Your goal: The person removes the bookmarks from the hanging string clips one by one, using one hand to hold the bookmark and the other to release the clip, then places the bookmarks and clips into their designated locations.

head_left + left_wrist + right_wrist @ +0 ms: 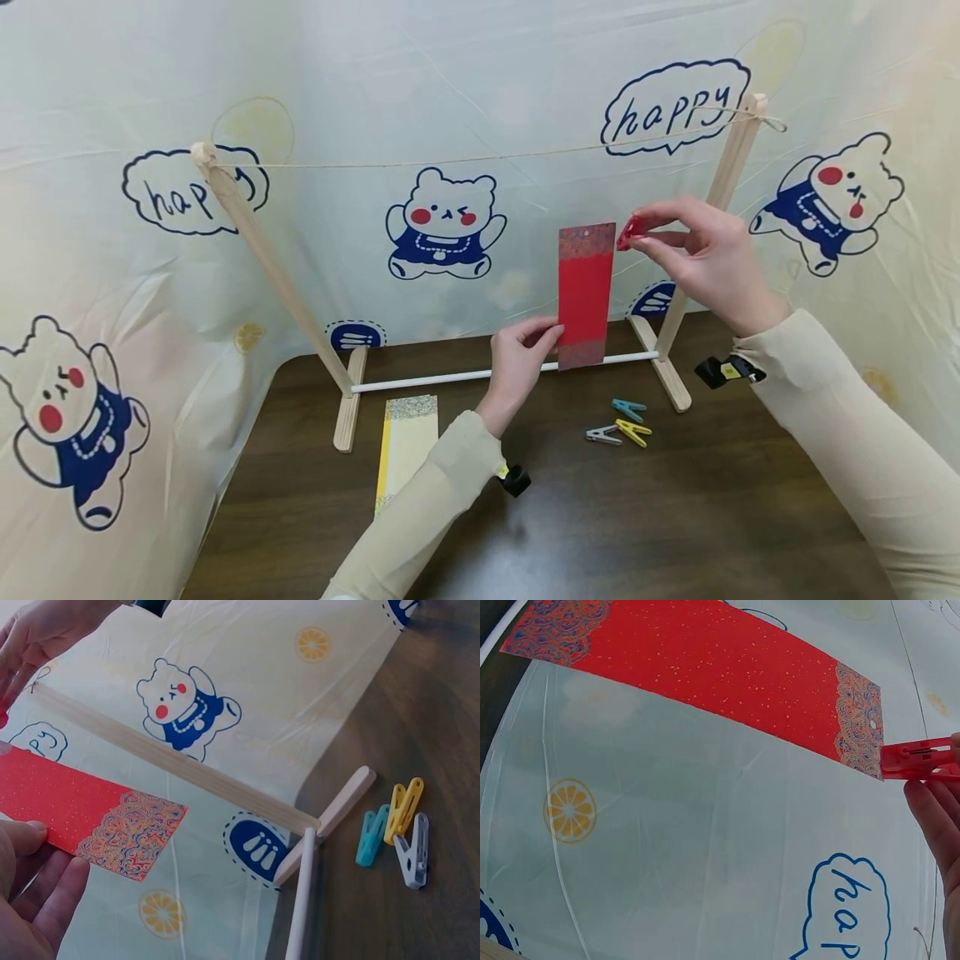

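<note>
My left hand (521,367) pinches the lower left edge of a red bookmark (585,287), a tall card with patterned bands at both ends and a small hole at the top. In my right hand (708,254) a red clothespin (628,233) is pinched between thumb and fingers, beside the card's upper right corner. The right wrist view shows the clothespin (915,759) right at the patterned corner of the bookmark (727,682); whether it bites the card I cannot tell. Above both hands a thin string (450,161) runs between two wooden posts.
The wooden stand has a left post (270,267), a right post (731,167) and a white crossbar (427,380) low down. On the table lie a blue clothespin (628,409), a yellow clothespin (633,432), a grey clothespin (603,435) and a cream bookmark (408,442), partly under my left sleeve.
</note>
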The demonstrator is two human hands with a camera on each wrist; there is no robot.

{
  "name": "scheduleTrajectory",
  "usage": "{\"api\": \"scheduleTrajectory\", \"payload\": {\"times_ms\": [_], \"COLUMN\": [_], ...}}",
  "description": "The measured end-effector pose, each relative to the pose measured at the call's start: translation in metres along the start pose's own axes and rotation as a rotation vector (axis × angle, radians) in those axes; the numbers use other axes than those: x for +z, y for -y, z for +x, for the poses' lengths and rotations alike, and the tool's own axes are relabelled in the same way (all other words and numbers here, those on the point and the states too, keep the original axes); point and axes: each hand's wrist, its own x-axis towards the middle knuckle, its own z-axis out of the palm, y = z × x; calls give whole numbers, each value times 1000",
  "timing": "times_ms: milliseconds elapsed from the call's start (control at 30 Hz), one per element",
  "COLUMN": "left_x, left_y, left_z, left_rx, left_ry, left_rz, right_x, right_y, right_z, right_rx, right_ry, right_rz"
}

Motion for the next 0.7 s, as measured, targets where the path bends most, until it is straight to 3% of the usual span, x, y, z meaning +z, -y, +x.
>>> {"api": "scheduleTrajectory", "payload": {"times_ms": [300, 700], "left_x": [-5, -12], "left_y": [3, 5], "left_z": [-10, -23], "left_rx": [-18, -67], "left_ry": [2, 17], "left_rz": [22, 34], "right_x": [5, 8], "right_y": [-5, -10], "right_z": [-11, -26], "right_rx": [-30, -11], "right_ry": [20, 49], "right_rz": [38, 51]}}
